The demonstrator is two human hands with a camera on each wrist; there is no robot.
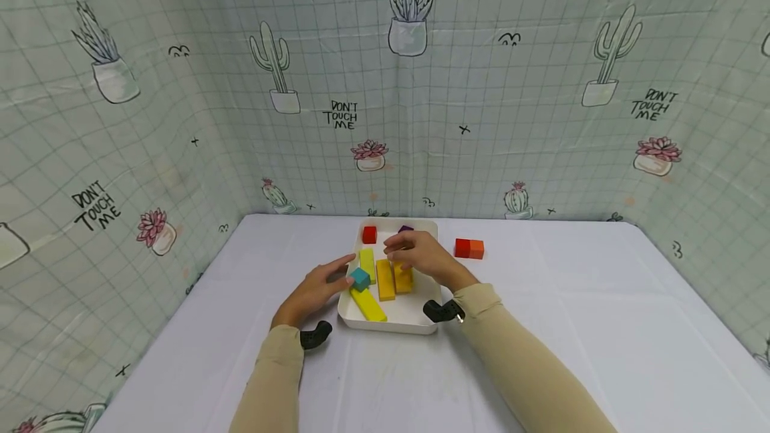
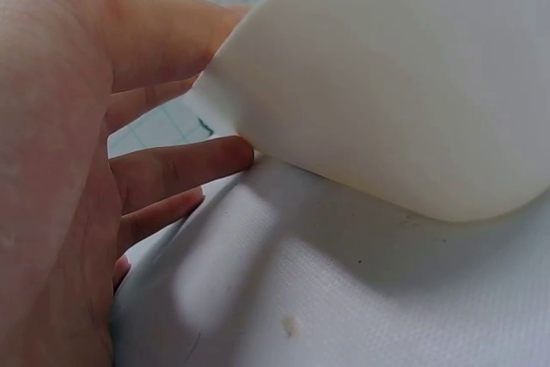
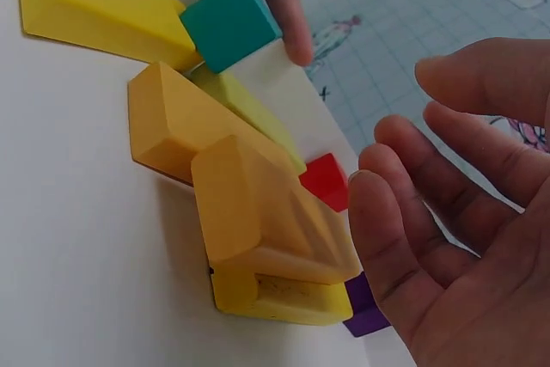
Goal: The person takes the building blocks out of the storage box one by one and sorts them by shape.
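A white tray holds several coloured blocks. My left hand is at its left wall; the thumb reaches over the rim and a finger touches the outside, gripping the tray edge. Near the thumb, a teal cube lies tilted between a yellow block and a lime-yellow block. My right hand hovers over the tray, its fingers loosely bent with nothing between them. Below it are two orange-yellow blocks; the right wrist view shows one resting on another yellow block.
Inside the tray's far end are a red cube and a purple block, partly hidden by my right hand. Outside, to the right, a red block and an orange block touch on the white table. Patterned cloth hangs behind.
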